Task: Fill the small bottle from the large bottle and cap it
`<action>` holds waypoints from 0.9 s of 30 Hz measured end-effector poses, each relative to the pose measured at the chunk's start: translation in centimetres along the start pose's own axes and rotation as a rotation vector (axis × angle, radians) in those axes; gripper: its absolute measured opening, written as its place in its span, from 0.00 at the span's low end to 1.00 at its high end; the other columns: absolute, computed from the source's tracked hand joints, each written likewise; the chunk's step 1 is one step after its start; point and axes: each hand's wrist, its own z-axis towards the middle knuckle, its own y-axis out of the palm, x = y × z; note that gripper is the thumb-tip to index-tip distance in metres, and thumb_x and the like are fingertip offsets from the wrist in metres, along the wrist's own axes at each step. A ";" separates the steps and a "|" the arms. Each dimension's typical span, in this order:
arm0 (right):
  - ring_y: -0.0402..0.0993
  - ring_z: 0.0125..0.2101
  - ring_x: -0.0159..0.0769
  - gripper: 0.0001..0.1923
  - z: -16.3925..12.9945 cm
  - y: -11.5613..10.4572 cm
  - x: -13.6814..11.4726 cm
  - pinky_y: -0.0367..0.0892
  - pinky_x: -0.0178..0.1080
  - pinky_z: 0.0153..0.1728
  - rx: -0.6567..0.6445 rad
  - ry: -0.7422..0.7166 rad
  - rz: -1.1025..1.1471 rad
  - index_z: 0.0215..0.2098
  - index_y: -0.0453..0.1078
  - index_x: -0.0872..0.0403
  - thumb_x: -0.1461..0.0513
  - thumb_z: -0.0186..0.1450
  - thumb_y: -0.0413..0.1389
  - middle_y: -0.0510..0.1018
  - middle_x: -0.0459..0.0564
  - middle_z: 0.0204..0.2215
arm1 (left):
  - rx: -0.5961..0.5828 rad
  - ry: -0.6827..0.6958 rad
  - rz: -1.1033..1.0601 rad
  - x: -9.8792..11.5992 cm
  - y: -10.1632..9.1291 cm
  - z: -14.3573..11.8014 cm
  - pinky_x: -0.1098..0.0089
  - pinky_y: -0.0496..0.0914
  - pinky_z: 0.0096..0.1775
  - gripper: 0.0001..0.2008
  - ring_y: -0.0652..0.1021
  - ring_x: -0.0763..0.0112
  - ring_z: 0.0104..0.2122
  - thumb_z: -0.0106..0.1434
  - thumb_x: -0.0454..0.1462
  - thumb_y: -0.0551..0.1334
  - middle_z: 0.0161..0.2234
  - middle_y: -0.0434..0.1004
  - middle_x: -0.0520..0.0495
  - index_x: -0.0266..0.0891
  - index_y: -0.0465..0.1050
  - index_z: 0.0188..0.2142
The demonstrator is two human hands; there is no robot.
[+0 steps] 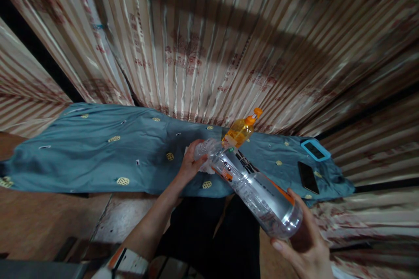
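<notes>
While the right hand (306, 244) is cupping the base of the clear plastic bottle (252, 185) to keep it tilted, the left hand (191, 165) fingers are closing around its neck, beside a white tissue (207, 166).

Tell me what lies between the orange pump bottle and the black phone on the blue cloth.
In the head view, only bare blue cloth with small embroidered dots lies between the orange pump bottle and the black phone.
</notes>
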 end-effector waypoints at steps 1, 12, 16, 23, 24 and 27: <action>0.77 0.66 0.38 0.46 0.0 0.0 0.0 0.74 0.26 0.57 0.003 0.003 -0.002 0.71 0.72 0.39 0.55 0.56 0.80 0.76 0.44 0.70 | 0.003 -0.002 0.004 0.0 0.0 0.0 0.54 0.73 0.62 0.30 0.80 0.49 0.58 0.64 0.52 0.73 0.58 0.81 0.39 0.42 0.73 0.59; 0.76 0.68 0.39 0.47 0.0 -0.8 0.8 0.73 0.28 0.59 -0.066 0.032 0.024 0.72 0.71 0.37 0.58 0.57 0.80 0.75 0.44 0.72 | -0.004 0.009 0.023 0.1 -0.2 0.0 0.53 0.73 0.63 0.30 0.80 0.50 0.58 0.64 0.52 0.72 0.57 0.81 0.39 0.41 0.74 0.60; 0.75 0.69 0.43 0.48 -0.2 -0.5 0.8 0.75 0.29 0.58 0.007 0.014 -0.003 0.73 0.70 0.41 0.55 0.57 0.79 0.72 0.47 0.74 | 0.000 0.009 0.021 0.0 -0.1 0.0 0.54 0.74 0.62 0.30 0.80 0.50 0.57 0.64 0.53 0.72 0.56 0.81 0.39 0.41 0.74 0.59; 0.73 0.70 0.48 0.53 -0.2 -0.2 0.1 0.77 0.33 0.58 -0.016 0.036 -0.037 0.77 0.63 0.46 0.52 0.59 0.78 0.68 0.53 0.76 | -0.004 0.000 0.010 0.1 0.0 0.0 0.54 0.74 0.61 0.29 0.80 0.51 0.56 0.64 0.50 0.72 0.57 0.81 0.39 0.42 0.73 0.59; 0.72 0.71 0.50 0.54 -0.2 -0.1 -0.3 0.77 0.35 0.59 -0.014 0.053 -0.053 0.77 0.62 0.47 0.51 0.59 0.78 0.67 0.54 0.77 | -0.004 -0.003 0.009 0.2 0.0 0.0 0.54 0.74 0.61 0.29 0.81 0.51 0.56 0.64 0.51 0.72 0.57 0.81 0.39 0.42 0.73 0.59; 0.68 0.74 0.53 0.53 -0.3 0.1 -1.3 0.76 0.38 0.62 -0.006 0.102 -0.073 0.76 0.63 0.46 0.48 0.59 0.77 0.63 0.55 0.79 | 0.001 -0.014 0.008 0.2 0.0 0.0 0.55 0.74 0.60 0.31 0.81 0.50 0.55 0.63 0.53 0.73 0.56 0.81 0.39 0.42 0.73 0.59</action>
